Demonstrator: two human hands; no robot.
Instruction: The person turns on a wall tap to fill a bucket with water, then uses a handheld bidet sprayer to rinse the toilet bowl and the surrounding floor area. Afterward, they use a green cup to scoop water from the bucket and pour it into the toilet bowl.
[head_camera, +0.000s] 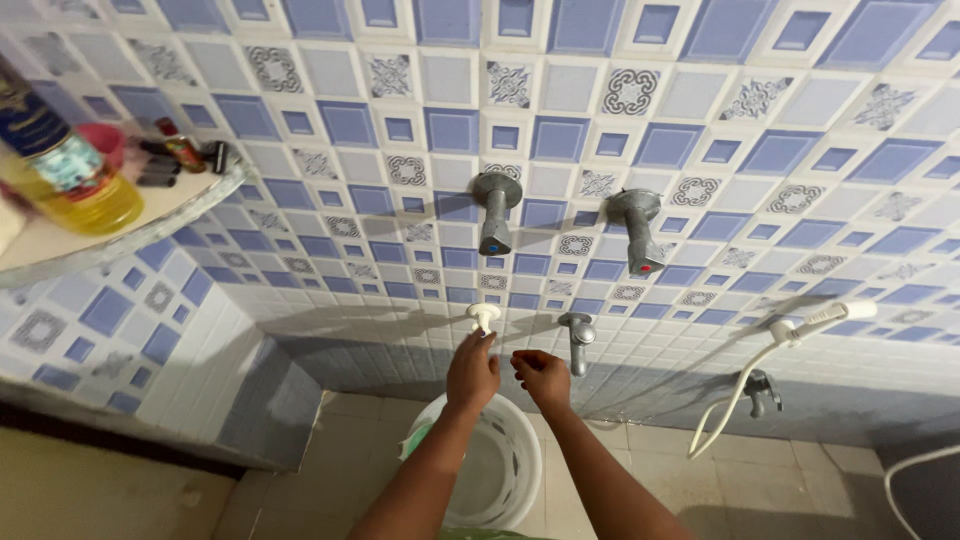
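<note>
White bucket on tiled floor.

The white bucket — its near rim hidden by forearms — and the bottle is cut off.

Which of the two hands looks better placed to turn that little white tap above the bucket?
The left hand, probably. Its fingers reach up right beneath the white tap, while the right hand is off to the side, closer to the grey metal tap, above the white bucket.
</note>
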